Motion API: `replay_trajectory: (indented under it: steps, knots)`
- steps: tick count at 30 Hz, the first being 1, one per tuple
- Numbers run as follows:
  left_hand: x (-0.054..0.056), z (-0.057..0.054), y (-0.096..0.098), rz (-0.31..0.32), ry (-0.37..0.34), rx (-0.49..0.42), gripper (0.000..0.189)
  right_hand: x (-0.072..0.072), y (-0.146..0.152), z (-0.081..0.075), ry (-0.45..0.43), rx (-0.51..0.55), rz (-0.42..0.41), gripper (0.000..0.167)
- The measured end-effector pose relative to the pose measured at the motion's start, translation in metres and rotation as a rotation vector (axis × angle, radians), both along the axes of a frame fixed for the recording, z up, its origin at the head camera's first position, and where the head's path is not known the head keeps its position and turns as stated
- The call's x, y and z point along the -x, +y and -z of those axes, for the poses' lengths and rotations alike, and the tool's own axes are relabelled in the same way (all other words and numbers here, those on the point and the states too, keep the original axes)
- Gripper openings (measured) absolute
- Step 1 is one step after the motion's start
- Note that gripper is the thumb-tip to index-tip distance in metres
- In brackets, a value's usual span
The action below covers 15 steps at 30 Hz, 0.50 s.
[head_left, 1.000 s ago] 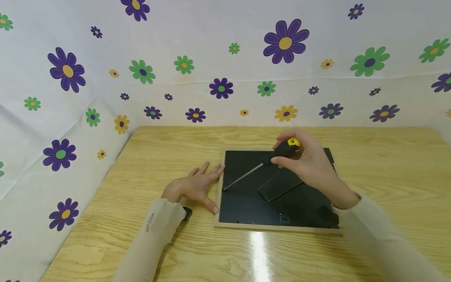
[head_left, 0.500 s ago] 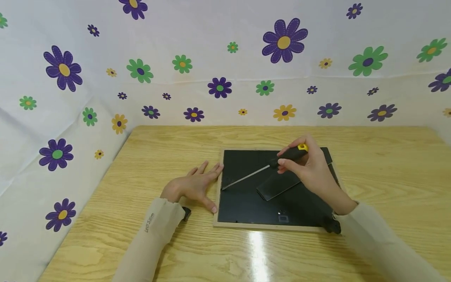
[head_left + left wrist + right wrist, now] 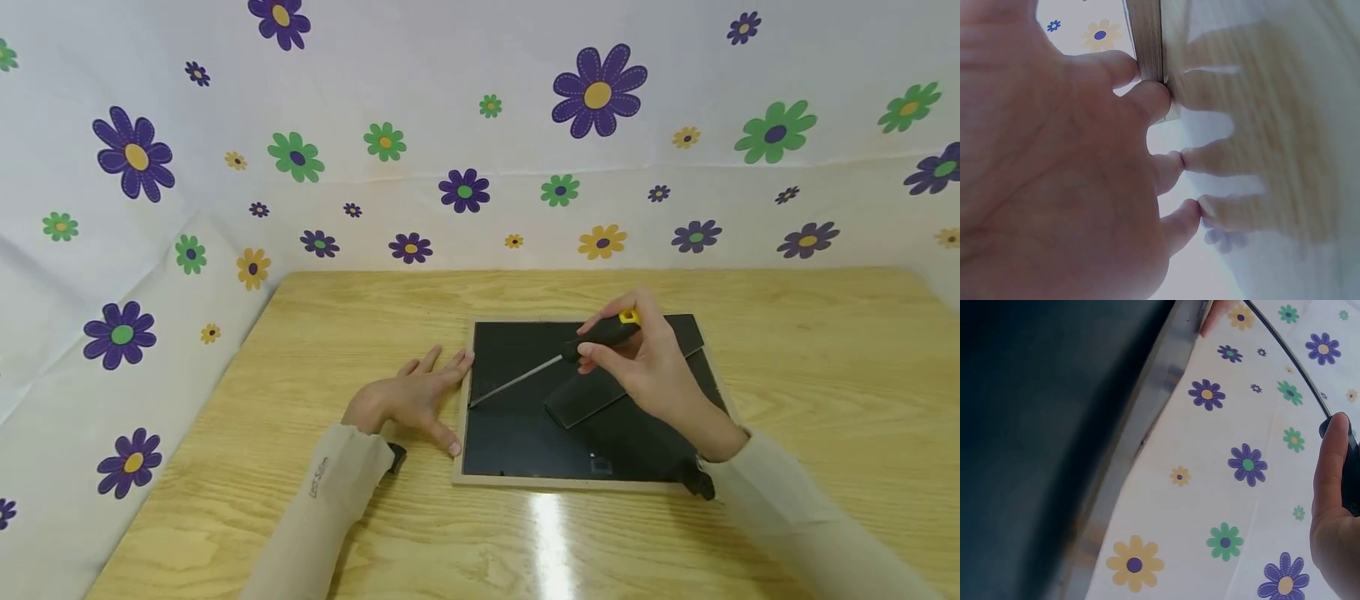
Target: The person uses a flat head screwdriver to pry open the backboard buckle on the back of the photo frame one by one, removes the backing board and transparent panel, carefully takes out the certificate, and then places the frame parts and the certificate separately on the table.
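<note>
A picture frame lies face down, its black backing [image 3: 517, 450] inside a light wooden rim [image 3: 525, 481]. A black easel leg [image 3: 588, 398] slants across the backing. My right hand [image 3: 660, 375] grips a screwdriver [image 3: 609, 332] with a black-and-yellow handle. Its thin shaft slopes down to the left, the tip right at the inner left edge of the frame. In the right wrist view, the thumb [image 3: 1335, 450] lies along the handle. My left hand [image 3: 412, 400] rests spread on the table, a fingertip and the thumb tip at the left rim. The left wrist view shows the fingers [image 3: 1147, 100] beside the wooden edge.
The frame lies on a glossy wood-grain table [image 3: 360, 533]. Behind it and to the left hangs a white flowered cloth [image 3: 337, 100]. A small black object [image 3: 396, 457] shows at the left cuff, and another dark piece [image 3: 697, 479] under the right cuff.
The screwdriver handle tilts lower and moves right, then shifts slightly back left, while its tip stays at the left edge of the frame. The left hand keeps its place.
</note>
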<state>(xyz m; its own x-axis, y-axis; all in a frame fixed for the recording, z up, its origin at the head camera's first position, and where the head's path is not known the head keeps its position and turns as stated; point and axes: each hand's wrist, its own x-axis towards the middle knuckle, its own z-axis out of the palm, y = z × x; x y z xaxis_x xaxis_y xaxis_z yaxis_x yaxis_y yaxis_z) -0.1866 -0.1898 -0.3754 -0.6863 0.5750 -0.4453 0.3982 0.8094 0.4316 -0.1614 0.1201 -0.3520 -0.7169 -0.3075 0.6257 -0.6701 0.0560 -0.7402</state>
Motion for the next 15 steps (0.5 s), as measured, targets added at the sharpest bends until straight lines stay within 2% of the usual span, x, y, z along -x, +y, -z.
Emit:
replay_trajectory:
  steps: [11, 15]
  knots:
    - [-0.001, 0.002, -0.001, -0.006, -0.006, -0.013, 0.129, 0.004, -0.025, -0.021, -0.007, -0.102, 0.056, 0.049]
    - [-0.002, 0.002, -0.002, -0.008, -0.001, -0.005, 0.13, 0.007, -0.038, -0.032, 0.003, -0.165, 0.051, 0.049]
